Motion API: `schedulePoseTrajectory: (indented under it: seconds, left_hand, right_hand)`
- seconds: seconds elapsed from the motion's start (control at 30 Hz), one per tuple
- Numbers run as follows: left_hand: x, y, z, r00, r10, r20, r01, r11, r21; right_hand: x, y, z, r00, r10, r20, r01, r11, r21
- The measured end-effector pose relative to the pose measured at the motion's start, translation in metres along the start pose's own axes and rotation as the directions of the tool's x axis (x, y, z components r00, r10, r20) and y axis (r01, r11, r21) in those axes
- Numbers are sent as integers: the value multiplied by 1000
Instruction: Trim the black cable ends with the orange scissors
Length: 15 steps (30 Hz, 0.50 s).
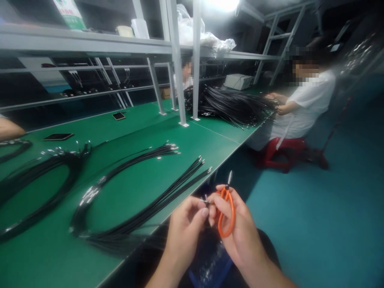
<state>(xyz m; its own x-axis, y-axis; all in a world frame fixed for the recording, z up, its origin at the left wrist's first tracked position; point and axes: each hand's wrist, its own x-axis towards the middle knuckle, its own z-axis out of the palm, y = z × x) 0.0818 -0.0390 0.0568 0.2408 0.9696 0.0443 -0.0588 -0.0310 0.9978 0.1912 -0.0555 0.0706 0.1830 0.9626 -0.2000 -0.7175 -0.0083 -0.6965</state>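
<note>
My right hand holds a pair of orange-handled scissors against the palm, blades pointing up and away. Its thumb and forefinger also reach toward the fingertips of my left hand. Between those fingertips my left hand pinches a black cable end with small pale tips; the rest of that cable is hard to make out. Both hands are just off the edge of the green table. Beside them lies a curved bundle of black cables, its silvery ends near the table edge.
A second cable bundle lies at left. Two phones, one a dark phone, rest farther back. White shelf posts stand on the table. A large cable pile lies before a person on a red stool. Below my hands is a blue container.
</note>
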Motion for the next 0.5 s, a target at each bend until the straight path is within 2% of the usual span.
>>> schedulePoseTrajectory:
  seconds: [0.13,0.27,0.5]
  left_hand:
    - [-2,0,-1,1000,-11,6,11,1000,14]
    - [-4,0,0,1000,10,10,-10,1000,23]
    - [-7,-1,0,997,32,-71,-33,999,-21]
  right_hand:
    - [0,-4,3,1000,-23,-5,22,997,-69]
    - [0,-5,6,1000,-13,-1,13,999,-53]
    - [1,3,-2,999,-33,-28,30,994,-101]
